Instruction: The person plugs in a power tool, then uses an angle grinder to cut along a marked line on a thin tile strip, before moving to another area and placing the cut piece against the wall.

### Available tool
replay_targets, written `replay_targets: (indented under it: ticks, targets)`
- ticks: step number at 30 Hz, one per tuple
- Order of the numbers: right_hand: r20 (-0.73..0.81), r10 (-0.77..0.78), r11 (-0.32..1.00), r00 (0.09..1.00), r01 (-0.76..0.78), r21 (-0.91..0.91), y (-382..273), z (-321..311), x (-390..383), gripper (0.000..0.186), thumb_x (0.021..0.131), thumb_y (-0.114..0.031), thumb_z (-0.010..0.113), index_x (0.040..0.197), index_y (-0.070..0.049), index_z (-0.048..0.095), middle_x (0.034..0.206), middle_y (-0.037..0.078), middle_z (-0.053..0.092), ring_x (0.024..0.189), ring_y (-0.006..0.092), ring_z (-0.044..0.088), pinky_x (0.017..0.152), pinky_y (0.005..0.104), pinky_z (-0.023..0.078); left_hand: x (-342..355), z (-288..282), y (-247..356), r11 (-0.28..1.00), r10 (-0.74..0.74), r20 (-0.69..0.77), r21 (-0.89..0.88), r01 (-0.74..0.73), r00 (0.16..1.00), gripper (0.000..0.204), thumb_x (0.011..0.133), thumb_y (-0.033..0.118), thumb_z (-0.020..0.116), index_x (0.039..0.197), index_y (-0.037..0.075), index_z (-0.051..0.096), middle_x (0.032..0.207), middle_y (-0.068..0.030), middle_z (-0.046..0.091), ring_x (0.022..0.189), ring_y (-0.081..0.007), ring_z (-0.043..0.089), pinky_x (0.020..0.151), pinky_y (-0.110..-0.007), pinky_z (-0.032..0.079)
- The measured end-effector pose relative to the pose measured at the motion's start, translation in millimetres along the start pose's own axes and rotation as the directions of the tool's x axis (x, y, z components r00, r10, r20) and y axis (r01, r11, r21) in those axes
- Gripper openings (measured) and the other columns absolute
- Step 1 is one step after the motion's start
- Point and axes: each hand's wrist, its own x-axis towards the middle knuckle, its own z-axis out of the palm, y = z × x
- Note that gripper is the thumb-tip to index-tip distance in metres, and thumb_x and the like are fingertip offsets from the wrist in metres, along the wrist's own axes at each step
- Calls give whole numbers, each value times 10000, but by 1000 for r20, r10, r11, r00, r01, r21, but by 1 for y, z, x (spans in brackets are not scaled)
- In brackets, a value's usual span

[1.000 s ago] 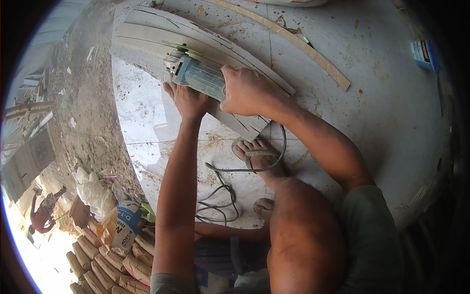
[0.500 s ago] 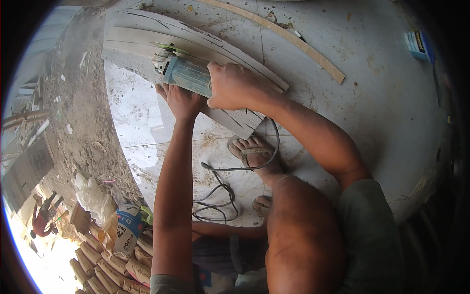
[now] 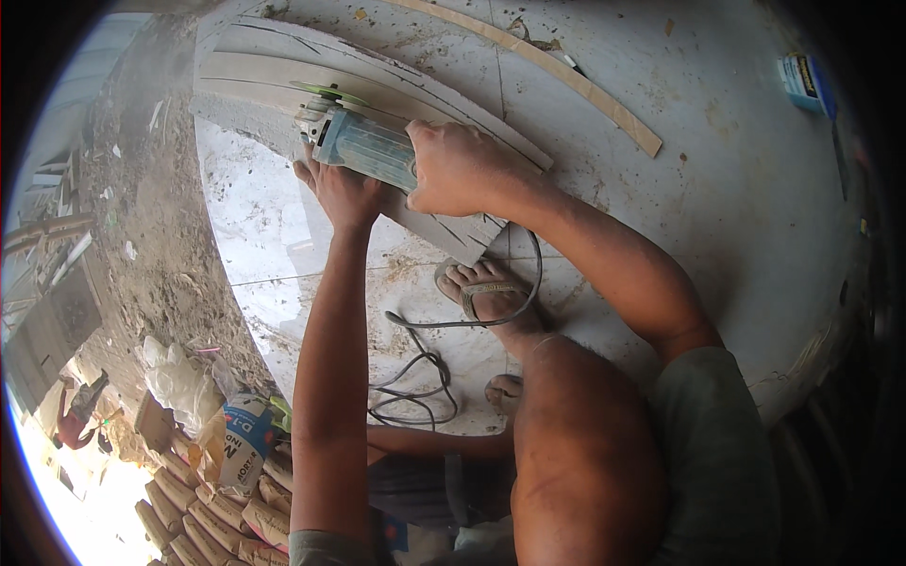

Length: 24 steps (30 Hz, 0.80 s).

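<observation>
My right hand [image 3: 456,170] is wrapped round the rear of a teal angle grinder [image 3: 370,146], which lies across a pale board with its head to the left. The grinder's thin green disc [image 3: 328,92] is edge-on above the board's surface. Beside the grinder's near side, my left hand [image 3: 343,195] lies palm down on the board, fingers apart and partly hidden by the tool. The board [image 3: 453,233] is greyish white, with a curved far edge, dark marks and short slits near its right end. From the grinder a dark cord [image 3: 472,324] loops down past my sandalled foot [image 3: 486,288].
A curved light wooden strip [image 3: 585,90] lies on the dusty tiled floor beyond the board. At far right stands a blue container [image 3: 804,85]. Stacked brown bags [image 3: 203,519] and a clear plastic sheet [image 3: 179,382] are at lower left. A person [image 3: 80,415] is in the distance.
The grinder and my right hand have shifted slightly right along the board. The fingers of my left hand have spread a little beside the tool.
</observation>
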Motion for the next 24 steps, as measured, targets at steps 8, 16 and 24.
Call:
replay_targets:
  ticks: [8, 16, 24]
  targets:
    - [13, -11, 1000, 1000, 11, -13, 5, -5, -10, 538, 729, -207, 739, 1162, 62, 567, 943, 221, 734, 984, 389, 713, 913, 465, 574, 1, 0, 5, 1000, 0, -10, -9, 0, 1000, 791, 771, 502, 710, 1462, 165, 522, 1562, -129, 451, 1554, -411, 174, 1192, -712, 75]
    - [17, -4, 1000, 1000, 4, 22, 8, -8, -18, 573, 737, -202, 726, 1207, 80, 558, 940, 227, 734, 984, 390, 714, 916, 461, 574, -1, 0, 6, 998, 50, -54, 29, -49, 997, 753, 785, 478, 706, 1452, 171, 540, 1514, -131, 486, 1564, -398, 155, 1188, -714, 80]
    - [27, 9, 1000, 1000, -9, 11, 2, -5, -9, 507, 737, -197, 730, 1145, 62, 575, 941, 230, 734, 995, 396, 713, 899, 465, 579, 0, -1, 2, 1000, 20, -49, -3, -20, 999, 784, 779, 479, 707, 1469, 158, 518, 1594, -133, 426, 1562, -396, 164, 1180, -716, 87]
